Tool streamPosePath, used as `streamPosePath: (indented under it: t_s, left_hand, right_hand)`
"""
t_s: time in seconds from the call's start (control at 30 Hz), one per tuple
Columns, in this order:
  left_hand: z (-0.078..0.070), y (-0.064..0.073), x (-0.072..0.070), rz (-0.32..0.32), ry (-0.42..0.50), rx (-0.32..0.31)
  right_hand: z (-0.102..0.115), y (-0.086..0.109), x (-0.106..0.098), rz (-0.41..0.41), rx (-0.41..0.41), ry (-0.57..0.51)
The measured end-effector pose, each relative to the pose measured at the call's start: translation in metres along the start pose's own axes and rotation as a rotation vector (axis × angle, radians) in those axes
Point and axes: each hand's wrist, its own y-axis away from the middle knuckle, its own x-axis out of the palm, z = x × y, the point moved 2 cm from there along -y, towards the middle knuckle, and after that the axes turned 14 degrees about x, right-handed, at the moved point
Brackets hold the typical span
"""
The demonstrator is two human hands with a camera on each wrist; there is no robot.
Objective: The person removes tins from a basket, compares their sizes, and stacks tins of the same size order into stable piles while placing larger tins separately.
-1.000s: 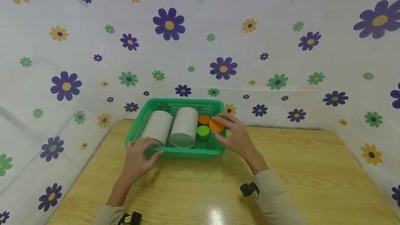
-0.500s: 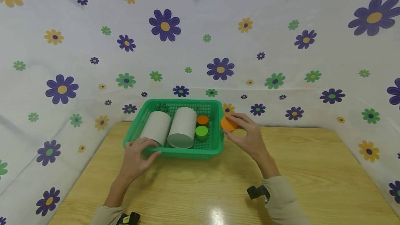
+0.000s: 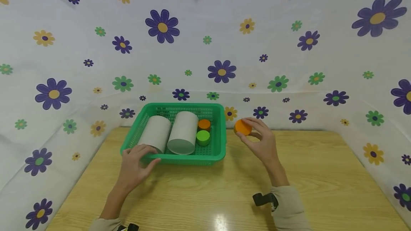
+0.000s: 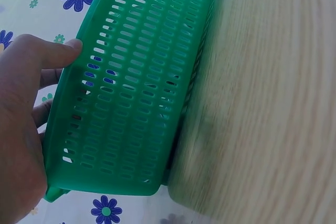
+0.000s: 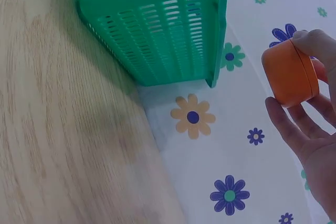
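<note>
On my remote feed, left to right: left hand (image 3: 134, 165), thumb and fingers gripping the rim of a slotted green basket (image 3: 192, 158). Inside, beyond those fingers: two smooth white cylinders (image 3: 183, 131), lying; one orange tub (image 3: 204, 124), one lime tub (image 3: 203, 137). Right hand (image 3: 264, 142): fingertips pinching a round orange pot (image 3: 243, 127), outside the basket.

Left hand (image 3: 133, 168) grips while right hand (image 3: 264, 143) pinches.
</note>
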Motion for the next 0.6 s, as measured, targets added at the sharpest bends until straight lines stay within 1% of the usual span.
streamPosePath:
  t_s: [0.17,0.33,0.6]
  left_hand:
    - [0.001,0.001,0.0,0.0,-0.004,0.0]
    - [0.0,0.002,0.0,-0.005,-0.002,-0.013]
    - [-0.004,0.0,-0.002,-0.01,0.01,-0.004]
  right_hand:
    - [-0.007,0.003,-0.006,-0.029,0.047,-0.031]
    - [-0.018,0.005,-0.012,-0.046,0.097,-0.036]
    - [-0.033,0.008,-0.016,-0.131,0.163,-0.045]
